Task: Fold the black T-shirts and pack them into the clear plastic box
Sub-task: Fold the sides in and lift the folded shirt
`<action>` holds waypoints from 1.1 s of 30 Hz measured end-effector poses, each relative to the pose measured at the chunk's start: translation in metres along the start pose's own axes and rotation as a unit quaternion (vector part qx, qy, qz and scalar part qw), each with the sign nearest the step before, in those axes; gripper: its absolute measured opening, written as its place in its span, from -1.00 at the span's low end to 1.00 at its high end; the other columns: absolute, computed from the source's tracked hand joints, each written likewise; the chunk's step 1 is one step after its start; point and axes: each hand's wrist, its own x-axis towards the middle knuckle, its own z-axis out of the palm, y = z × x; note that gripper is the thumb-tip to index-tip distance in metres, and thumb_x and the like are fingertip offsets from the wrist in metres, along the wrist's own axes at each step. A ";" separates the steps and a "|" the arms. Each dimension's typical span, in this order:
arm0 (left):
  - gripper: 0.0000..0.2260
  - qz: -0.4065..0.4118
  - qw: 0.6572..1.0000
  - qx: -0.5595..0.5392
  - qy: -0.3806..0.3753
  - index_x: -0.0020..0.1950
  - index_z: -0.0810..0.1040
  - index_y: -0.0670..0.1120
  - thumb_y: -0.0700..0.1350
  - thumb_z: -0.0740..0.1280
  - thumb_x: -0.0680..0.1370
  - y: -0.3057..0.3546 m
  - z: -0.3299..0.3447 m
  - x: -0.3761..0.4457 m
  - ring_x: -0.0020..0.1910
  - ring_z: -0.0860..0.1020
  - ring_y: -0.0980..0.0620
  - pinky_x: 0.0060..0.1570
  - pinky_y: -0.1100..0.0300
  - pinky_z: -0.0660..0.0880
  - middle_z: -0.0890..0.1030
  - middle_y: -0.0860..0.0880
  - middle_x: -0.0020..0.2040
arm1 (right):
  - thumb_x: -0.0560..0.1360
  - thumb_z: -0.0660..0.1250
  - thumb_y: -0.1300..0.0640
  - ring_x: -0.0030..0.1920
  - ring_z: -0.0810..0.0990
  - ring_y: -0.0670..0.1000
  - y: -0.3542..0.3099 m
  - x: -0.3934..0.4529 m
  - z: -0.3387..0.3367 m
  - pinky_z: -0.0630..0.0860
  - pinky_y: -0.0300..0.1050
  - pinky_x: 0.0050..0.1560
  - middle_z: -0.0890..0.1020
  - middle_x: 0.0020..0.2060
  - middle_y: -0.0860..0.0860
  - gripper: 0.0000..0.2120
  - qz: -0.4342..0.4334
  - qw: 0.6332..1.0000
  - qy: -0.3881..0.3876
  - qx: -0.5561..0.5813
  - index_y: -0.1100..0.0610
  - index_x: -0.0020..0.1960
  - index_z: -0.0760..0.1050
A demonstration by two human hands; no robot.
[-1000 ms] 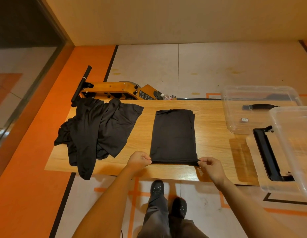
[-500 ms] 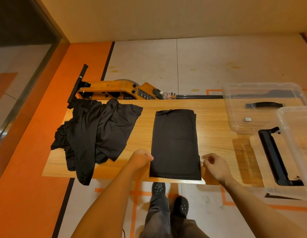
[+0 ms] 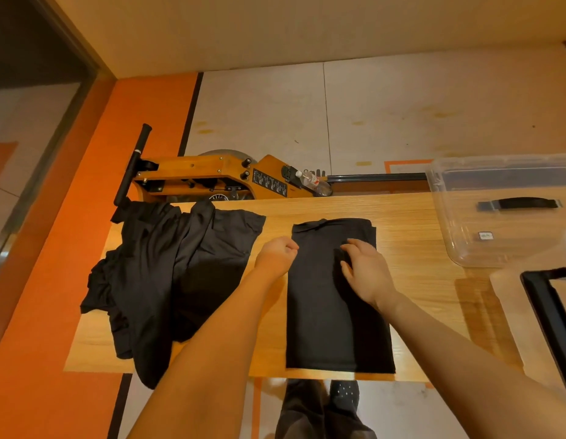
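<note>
1. You had one black shirt [image 3: 335, 299] laid out as a long narrow strip on the wooden surface [image 3: 411, 248], its near hem at the front edge and its collar end pointing away from you.
2. Your left hand [image 3: 275, 255] was curled at the strip's left edge near the far end. It looked to pinch the fabric edge, though the fingertips were tucked under and I could not tell for certain.
3. Your right hand [image 3: 364, 267] lay on the upper part of the strip with its fingers bent and bunching a small ridge of cloth, so it read as gripping the shirt, not pressing it flat.
4. The step in hand was most likely the crosswise fold. To do it well, you needed both hands level with each other on opposite edges, so the far end came over square.
5. Your right hand sat inside the strip, not at its right edge. A pull from there risked dragging the layers askew.
6. The heap of unfolded shirts [image 3: 167, 280] lay well to the left, partly hanging off the surface, and needed leaving alone for now.
7. The clear box [image 3: 459, 245] stood open at the far right with no shirt visible in it, so packing was all ahead of you.
</note>
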 end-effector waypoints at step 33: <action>-0.94 0.067 0.997 0.013 0.044 0.00 0.59 -0.09 -0.16 0.35 0.56 -0.006 -0.006 0.087 -0.09 0.50 0.08 -0.08 0.25 0.43 0.56 0.02 -0.09 | 0.52 -0.01 -0.31 0.58 0.01 0.08 0.029 0.047 0.051 -0.10 0.08 0.52 0.13 0.57 0.09 -0.30 -0.033 0.998 0.002 -0.051 0.04 0.55 0.21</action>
